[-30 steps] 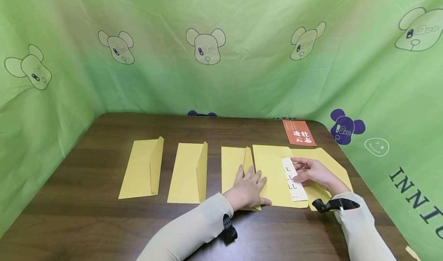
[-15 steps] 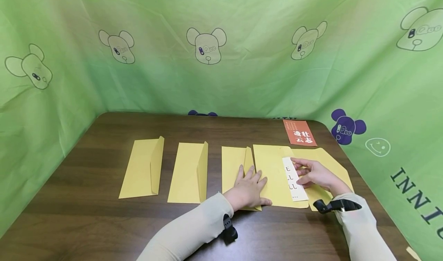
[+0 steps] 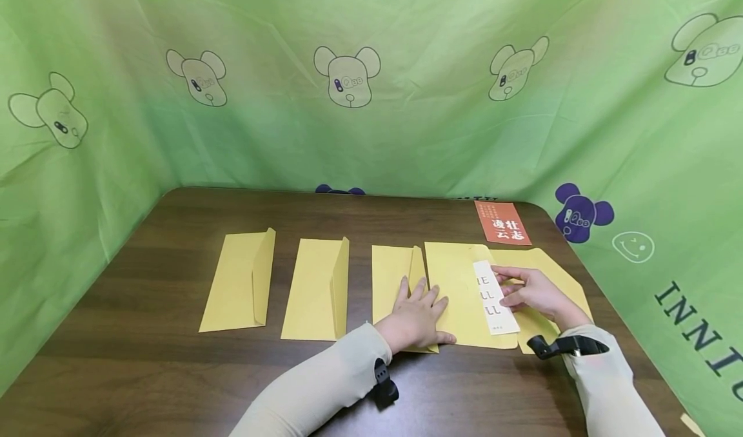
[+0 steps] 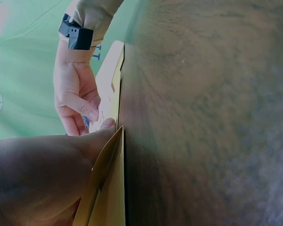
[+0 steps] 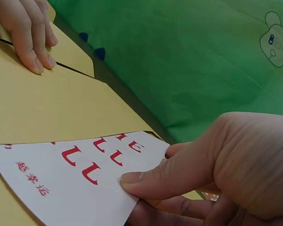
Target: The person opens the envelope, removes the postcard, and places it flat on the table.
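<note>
A white card with red print [image 5: 92,176] lies partly inside a yellow envelope [image 3: 451,295]; the rest of it sticks out at the envelope's right, open side. My right hand [image 3: 536,295] pinches the card's outer edge, thumb on top and fingers beneath, as the right wrist view shows. My left hand [image 3: 413,318] rests with fingers spread, partly on the neighbouring yellow envelope [image 3: 387,276] and partly on the envelope with the card. That envelope's flap [image 3: 560,279] spreads out to the right under my right hand. The card's inner part is hidden.
Two more yellow envelopes [image 3: 237,282] [image 3: 313,289] lie to the left, their flaps partly raised. A red card with white characters [image 3: 502,223] lies at the table's back right corner. Green printed cloth [image 3: 348,140] hangs behind the brown table [image 3: 174,379].
The white card and my right hand have shifted slightly to the right, and a little more of its lettering shows. My left hand has stayed in place.
</note>
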Available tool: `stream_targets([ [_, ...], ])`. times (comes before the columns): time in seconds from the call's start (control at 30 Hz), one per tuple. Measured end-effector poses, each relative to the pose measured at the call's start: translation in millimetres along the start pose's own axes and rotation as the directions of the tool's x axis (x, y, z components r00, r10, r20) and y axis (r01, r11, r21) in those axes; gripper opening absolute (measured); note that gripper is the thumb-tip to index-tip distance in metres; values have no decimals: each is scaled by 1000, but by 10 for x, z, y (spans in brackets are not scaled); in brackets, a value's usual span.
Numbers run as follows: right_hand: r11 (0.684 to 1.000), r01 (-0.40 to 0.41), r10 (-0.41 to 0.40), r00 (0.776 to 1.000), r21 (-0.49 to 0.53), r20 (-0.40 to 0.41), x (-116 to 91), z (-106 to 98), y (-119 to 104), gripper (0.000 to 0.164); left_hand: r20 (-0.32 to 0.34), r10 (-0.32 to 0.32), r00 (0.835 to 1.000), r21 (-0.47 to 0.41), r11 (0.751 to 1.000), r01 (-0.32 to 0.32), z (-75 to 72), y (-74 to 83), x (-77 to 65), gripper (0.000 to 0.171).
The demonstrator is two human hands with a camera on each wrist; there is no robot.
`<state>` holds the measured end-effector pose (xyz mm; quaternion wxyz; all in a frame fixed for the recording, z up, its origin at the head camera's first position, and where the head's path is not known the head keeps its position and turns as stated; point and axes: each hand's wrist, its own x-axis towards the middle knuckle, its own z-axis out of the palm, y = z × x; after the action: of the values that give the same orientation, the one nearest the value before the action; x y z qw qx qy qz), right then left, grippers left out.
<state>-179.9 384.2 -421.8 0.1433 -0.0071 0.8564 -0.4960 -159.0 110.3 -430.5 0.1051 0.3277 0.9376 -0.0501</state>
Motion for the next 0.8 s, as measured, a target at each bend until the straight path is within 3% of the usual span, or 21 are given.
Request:
stream_targets([
  [0.8,999,-24,20,996,-36,-92,-99,-100,70,78,5,-5,1000,8,1000,5,-2,1,-3,80],
])
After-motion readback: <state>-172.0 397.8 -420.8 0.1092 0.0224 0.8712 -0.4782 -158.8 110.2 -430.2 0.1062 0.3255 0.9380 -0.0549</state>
